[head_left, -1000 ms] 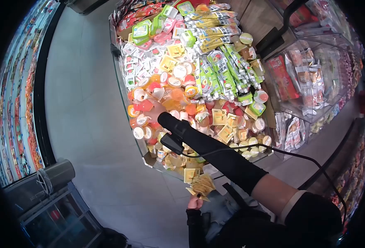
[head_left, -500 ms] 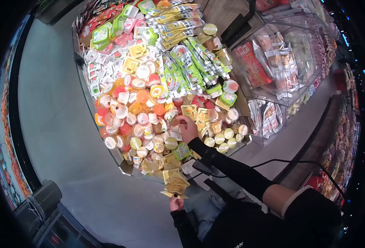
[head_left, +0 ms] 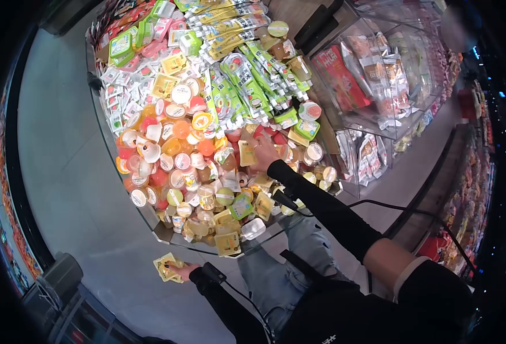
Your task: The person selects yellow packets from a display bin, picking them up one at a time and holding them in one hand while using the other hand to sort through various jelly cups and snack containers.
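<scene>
Yellow foil is what both hands have. The right hand (head_left: 266,153) reaches far into the heap, its black sleeve (head_left: 321,209) lying across the goods. Its fingers are bent and almost closed, and they seem to pinch the edge of one yellow packet (head_left: 246,153). The packet stands nearly upright among the cups in the middle of the bin, which suggests it is being lifted and not only touched. How firm the grip is, I cannot tell.

The left hand (head_left: 183,269) is low, below the front corner of the bin and over the grey floor (head_left: 63,143). Its fingers are closed around a small stack of yellow packets (head_left: 165,268), which are flat, square and shiny. Held there, the stack stays apart from the loose goods.

The glass bin (head_left: 141,209) has clear walls that keep the heap from sliding out. Inside, the round jelly cups (head_left: 172,146) are of smooth plastic with foil lids, in orange, red and white. Behind them lie long green sachets (head_left: 238,86), thin and glossy. The goods are grouped roughly by kind. To the right stand clear boxes (head_left: 379,74) with bagged snacks.
</scene>
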